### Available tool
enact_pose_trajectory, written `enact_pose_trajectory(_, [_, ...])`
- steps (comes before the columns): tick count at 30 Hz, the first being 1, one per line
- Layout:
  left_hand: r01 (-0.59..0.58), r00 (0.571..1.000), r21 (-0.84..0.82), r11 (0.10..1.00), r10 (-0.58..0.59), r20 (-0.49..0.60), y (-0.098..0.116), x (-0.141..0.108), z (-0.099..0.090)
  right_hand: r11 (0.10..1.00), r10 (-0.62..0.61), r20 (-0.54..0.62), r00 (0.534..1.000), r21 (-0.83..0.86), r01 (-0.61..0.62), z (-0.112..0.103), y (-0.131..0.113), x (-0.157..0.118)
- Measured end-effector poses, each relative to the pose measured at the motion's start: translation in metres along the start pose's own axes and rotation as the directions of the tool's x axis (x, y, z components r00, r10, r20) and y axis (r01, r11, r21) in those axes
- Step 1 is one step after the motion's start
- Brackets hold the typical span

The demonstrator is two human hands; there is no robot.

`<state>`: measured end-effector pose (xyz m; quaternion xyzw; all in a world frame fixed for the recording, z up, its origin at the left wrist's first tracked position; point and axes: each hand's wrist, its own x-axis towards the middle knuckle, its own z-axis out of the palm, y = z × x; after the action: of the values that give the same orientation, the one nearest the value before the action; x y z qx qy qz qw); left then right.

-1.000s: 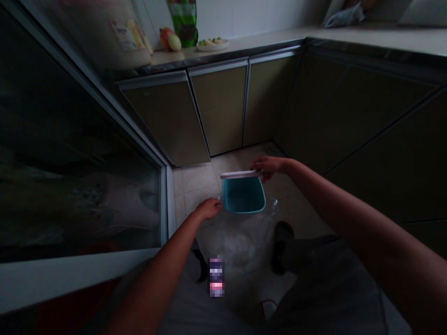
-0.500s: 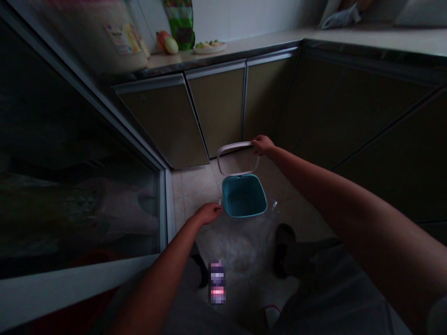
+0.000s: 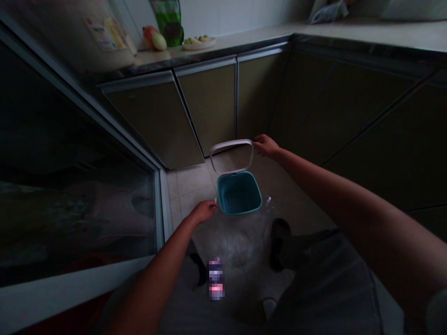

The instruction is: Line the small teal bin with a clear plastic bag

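Observation:
A teal bin (image 3: 239,211) with a squarish mouth stands on the floor between my hands. Its whitish rim frame (image 3: 212,160) is raised behind the mouth. Beside the frame's upper right corner is my right hand (image 3: 266,145), fingers slightly apart, the frame's right edge showing past the fingertips. My left hand (image 3: 204,211) is closed near the bin's left side; whatever it may hold is too small and dark to make out. Clear, shiny material (image 3: 268,200), like thin plastic, shows to the bin's right, and a small glint of it appears by my left fingertips.
Cabinets (image 3: 206,107) and a counter (image 3: 258,37) surround the far side. On the counter are a plate of food (image 3: 199,44), a green bag (image 3: 169,23) and an onion-like vegetable (image 3: 159,41). A glass door (image 3: 77,153) stands left. A blurred-out object (image 3: 215,279) lies near my feet.
My right hand has come off the rim frame's corner to just beside it, and the frame stays raised. The whole view has shifted slightly; my left hand keeps its place by the bin.

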<state>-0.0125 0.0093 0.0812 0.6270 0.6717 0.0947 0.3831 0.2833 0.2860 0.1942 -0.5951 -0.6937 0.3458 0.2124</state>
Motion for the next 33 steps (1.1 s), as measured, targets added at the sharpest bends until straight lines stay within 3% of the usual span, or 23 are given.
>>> enact_pose_trajectory(3, [0.017,0.997,-0.081,0.997,-0.023,-0.069,0.000,0.005,0.009,0.978,0.096,-0.045,0.994,-0.181,-0.102,-0.009,0.032,-0.029])
enact_pose_trajectory(5, [0.033,0.990,-0.140,0.990,-0.052,-0.130,-0.001,0.009,0.016,0.934,0.228,0.077,0.971,-0.298,-0.195,-0.006,0.054,-0.056])
enact_pose_trajectory(6, [0.047,0.985,-0.184,0.982,-0.076,-0.156,-0.001,0.011,0.019,0.909,0.320,0.184,0.929,-0.337,-0.246,-0.001,0.065,-0.071])
enact_pose_trajectory(8, [0.082,0.975,-0.289,0.954,-0.137,-0.176,0.000,0.016,0.024,0.856,0.490,0.375,0.787,-0.378,-0.352,0.014,0.083,-0.098])
enact_pose_trajectory(10, [0.122,0.970,-0.376,0.919,-0.191,-0.152,0.003,0.019,0.029,0.812,0.575,0.448,0.685,-0.416,-0.409,0.032,0.097,-0.120])
enact_pose_trajectory(11, [0.143,0.968,-0.401,0.905,-0.213,-0.135,0.006,0.019,0.031,0.802,0.590,0.452,0.669,-0.422,-0.422,0.040,0.102,-0.128])
enact_pose_trajectory(14, [0.201,0.960,-0.434,0.878,-0.265,-0.092,0.015,0.017,0.037,0.821,0.568,0.433,0.700,-0.365,-0.439,0.056,0.111,-0.145])
enact_pose_trajectory(17, [0.261,0.948,-0.452,0.853,-0.314,-0.045,0.021,0.006,0.041,0.838,0.540,0.460,0.705,-0.374,-0.398,0.055,0.113,-0.162])
enact_pose_trajectory(21, [0.324,0.935,-0.435,0.840,-0.353,0.015,0.019,-0.021,0.041,0.801,0.540,0.566,0.623,-0.573,-0.174,0.037,0.113,-0.190])
enact_pose_trajectory(24, [0.359,0.930,-0.398,0.845,-0.359,0.075,0.014,-0.044,0.030,0.833,0.491,0.658,0.571,-0.547,-0.086,0.014,0.111,-0.212])
enact_pose_trajectory(27, [0.351,0.936,-0.395,0.849,-0.325,0.135,0.017,-0.069,0.012,0.941,0.330,0.741,0.585,-0.310,-0.139,-0.011,0.104,-0.231])
enact_pose_trajectory(29, [0.314,0.949,-0.526,0.790,-0.264,0.170,0.028,-0.083,-0.001,0.966,0.215,0.755,0.620,-0.071,-0.248,-0.025,0.092,-0.237])
enact_pose_trajectory(31, [0.257,0.965,-0.728,0.636,-0.213,0.155,0.049,-0.093,-0.016,0.926,0.157,0.712,0.684,0.135,-0.353,-0.039,0.069,-0.235])
enact_pose_trajectory(33, [0.178,0.972,-0.878,0.445,-0.219,0.087,0.080,-0.096,-0.040,0.901,0.150,0.606,0.781,0.241,-0.360,-0.056,0.036,-0.225])
